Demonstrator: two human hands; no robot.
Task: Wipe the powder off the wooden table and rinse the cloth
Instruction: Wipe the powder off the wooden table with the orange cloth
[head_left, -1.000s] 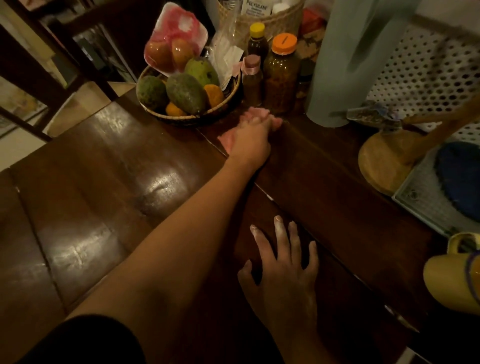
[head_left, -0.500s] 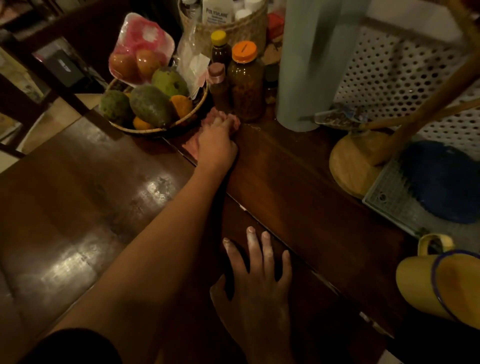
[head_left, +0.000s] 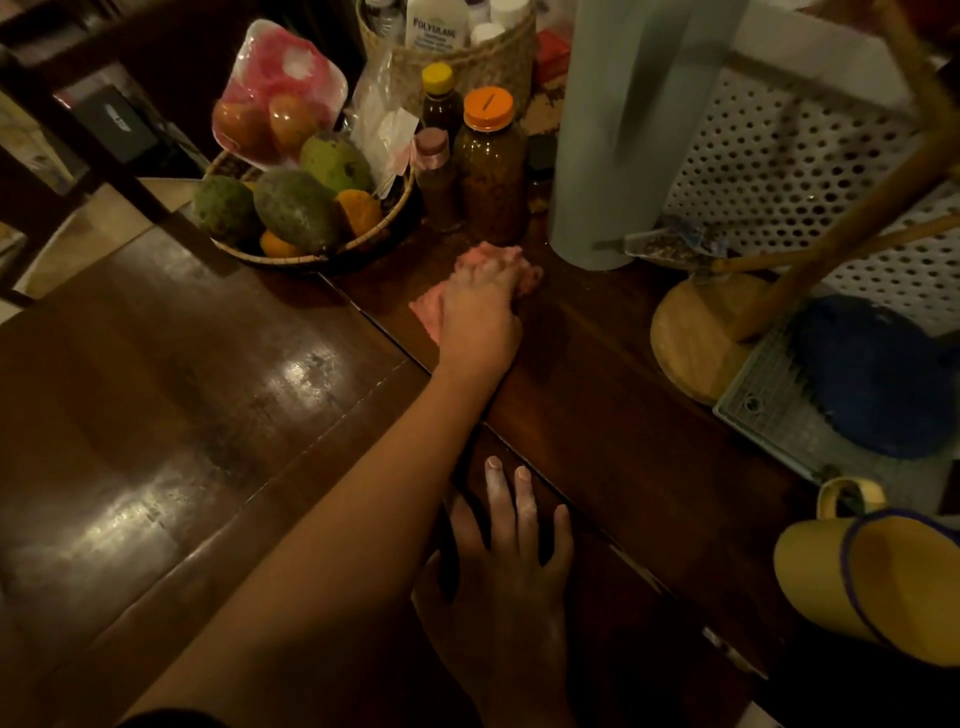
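The dark wooden table (head_left: 597, 415) fills the view. My left hand (head_left: 480, 317) reaches across it and presses flat on a crumpled pink cloth (head_left: 428, 312), just in front of the orange-lidded jar (head_left: 491, 166). The cloth bunches up around my fingertips. My right hand (head_left: 511, 582) lies palm down on the near part of the table, fingers spread, with white powder on the fingers. I make out faint pale specks on the wood by the cloth.
A woven fruit basket (head_left: 311, 254) sits left of the cloth, with small bottles (head_left: 439, 171) beside the jar. A tall grey cylinder (head_left: 618, 130) and a round wooden stand base (head_left: 696, 332) stand to the right. A yellow mug (head_left: 878, 577) lies at the right edge.
My left hand has slid the cloth a little to the right, from in front of the small bottles to in front of the orange-lidded jar. My right hand stays flat on the table.
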